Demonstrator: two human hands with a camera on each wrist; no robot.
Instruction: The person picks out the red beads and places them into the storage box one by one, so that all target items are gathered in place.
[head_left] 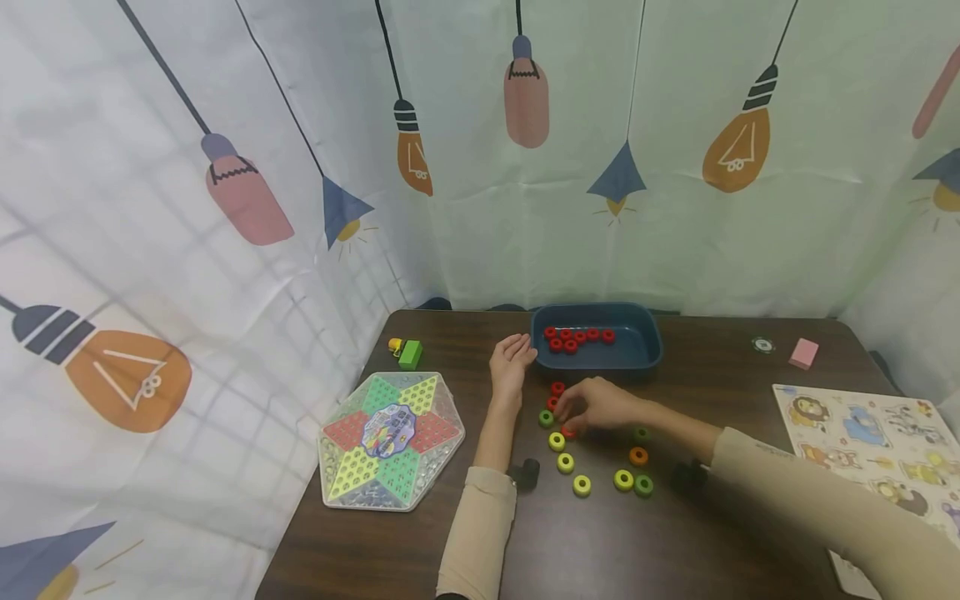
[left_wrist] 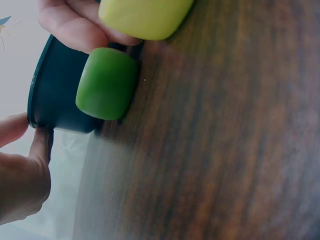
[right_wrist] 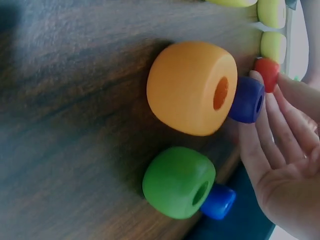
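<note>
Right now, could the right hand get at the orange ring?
Probably yes, though the right hand would likely have to let go of the red ring first, which it pinches. The orange ring lies close by on the table, with nothing covering it.

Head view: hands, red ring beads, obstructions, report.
Right hand pinches red ring bead. Left hand beside navy plastic tray. Possibly blocking: two red beads before tray.
</note>
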